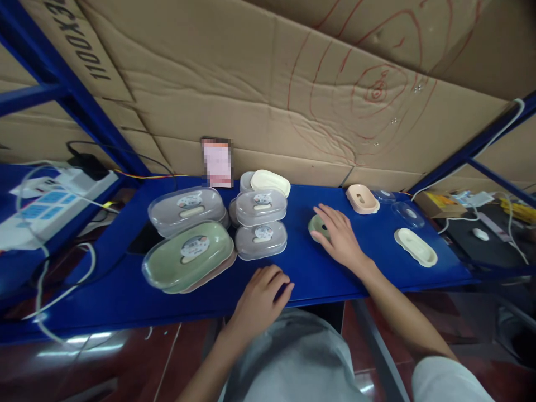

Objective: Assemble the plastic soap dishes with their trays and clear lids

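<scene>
My right hand (338, 235) lies over a small green soap-dish part (315, 226) on the blue table (377, 262), fingers spread across it. My left hand (262, 296) rests at the table's front edge with its fingers curled, and nothing shows in it. Left of the hands stand stacked lidded soap boxes: a large green one (188, 254), a grey one behind it (186, 209), and two small grey ones (260, 223). A cream tray (270, 181) tops the rear stack.
A peach tray (362, 199), a cream tray (415, 246) and clear lids (408, 214) lie at the right. Cardboard (272, 84) walls the back. A power strip (50, 204) with cables sits left; a blue frame post (473, 148) and more cables right.
</scene>
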A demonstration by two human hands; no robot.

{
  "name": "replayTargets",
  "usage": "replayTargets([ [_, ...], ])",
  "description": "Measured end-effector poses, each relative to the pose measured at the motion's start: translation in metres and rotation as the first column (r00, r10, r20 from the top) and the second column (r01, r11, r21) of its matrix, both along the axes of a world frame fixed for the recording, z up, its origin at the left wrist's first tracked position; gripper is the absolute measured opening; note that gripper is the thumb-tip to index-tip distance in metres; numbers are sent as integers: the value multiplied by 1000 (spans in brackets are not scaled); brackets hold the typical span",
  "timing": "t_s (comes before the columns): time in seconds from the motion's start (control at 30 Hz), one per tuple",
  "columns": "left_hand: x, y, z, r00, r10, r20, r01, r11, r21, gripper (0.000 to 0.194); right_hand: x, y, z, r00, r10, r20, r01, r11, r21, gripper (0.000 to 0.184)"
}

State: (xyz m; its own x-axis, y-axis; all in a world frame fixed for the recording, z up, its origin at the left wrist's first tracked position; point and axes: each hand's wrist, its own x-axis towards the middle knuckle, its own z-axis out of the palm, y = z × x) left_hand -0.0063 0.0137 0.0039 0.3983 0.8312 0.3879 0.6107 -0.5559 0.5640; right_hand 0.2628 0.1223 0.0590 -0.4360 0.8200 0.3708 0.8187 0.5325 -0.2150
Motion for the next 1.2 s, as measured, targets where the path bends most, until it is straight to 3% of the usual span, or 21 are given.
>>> replayTargets([
  [0.1, 1, 1, 0, 1000, -12, -26, 12, 1000, -4, 13, 36, -18, -18, 988, -154, 22, 154, 988, -6, 64],
  [0.17, 3, 2, 1, 998, -20, -60, 20, 1000, 0, 13, 41, -14, -19, 993, -113, 21, 114, 993, -35, 64],
  [0.23, 4, 3, 3, 995, -21, -96, 21, 1000, 0, 13, 30, 1, -12, 1000, -18, 5, 18, 998, -60, 64],
  [0.37, 4, 3, 5, 994, -15, -106, 13, 1000, -21, 17, -20, 38, 2, 993, 112, -29, -114, 989, -95, 61],
  [0.5, 3, 3, 4, 994, -9, -106, 5, 999, -42, 18, -62, 50, 5, 982, 190, -27, -191, 977, -91, 57],
  [0.7, 3, 3, 2, 994, -11, -109, 6, 999, -52, 18, -64, 68, 7, 988, 143, -65, -145, 989, -27, 43],
  [0.9, 2, 3, 2, 994, -17, -104, 12, 999, -46, 16, -73, 117, 6, 985, 114, 128, -109, 993, -49, 50],
  [0.97, 2, 3, 2, 995, -9, -102, 6, 999, -38, 17, -77, 127, 6, 980, 108, 166, -98, 993, -65, 38],
  [1.07, 2, 3, 2, 995, -10, -98, 7, 999, -34, 17, -64, 132, 6, 976, 100, 196, -83, 992, -91, 16],
  [1.2, 2, 3, 2, 995, -20, -93, 18, 999, -28, 16, -9, 121, 10, 979, 61, 193, -41, 993, -109, 12],
])
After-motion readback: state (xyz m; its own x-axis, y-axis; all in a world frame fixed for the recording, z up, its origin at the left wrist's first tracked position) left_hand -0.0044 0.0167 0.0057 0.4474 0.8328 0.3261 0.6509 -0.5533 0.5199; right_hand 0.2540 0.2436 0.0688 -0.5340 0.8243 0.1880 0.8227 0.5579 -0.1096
